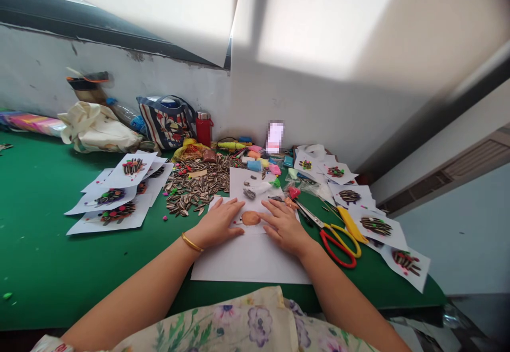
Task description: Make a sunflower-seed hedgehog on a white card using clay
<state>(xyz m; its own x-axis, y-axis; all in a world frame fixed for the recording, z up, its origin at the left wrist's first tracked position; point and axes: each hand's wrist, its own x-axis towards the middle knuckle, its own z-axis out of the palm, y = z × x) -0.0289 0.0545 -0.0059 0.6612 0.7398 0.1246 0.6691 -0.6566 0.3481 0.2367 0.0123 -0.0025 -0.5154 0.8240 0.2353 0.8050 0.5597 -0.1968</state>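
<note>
White paper (247,259) lies on the green table before me, with a smaller sheet on top. An orange-brown clay disc (251,217) is on that sheet, small dark and pink bits at its left. My left hand (221,222) rests on the paper left of the disc, fingers spread, holding nothing. On the right side my right hand (283,224) lies flat, fingers apart, its fingertips close to the disc. Striped sunflower seeds (207,182) are heaped beyond my left hand. A grey clay lump (249,194) sits above the disc.
Red- and yellow-handled scissors (338,243) lie right of my right hand. Seed-decorated cards (119,211) are stacked at left, more cards (376,225) at right. A striped bag (167,123), red bottle (203,129) and blue clay pack (254,165) stand or lie toward the wall.
</note>
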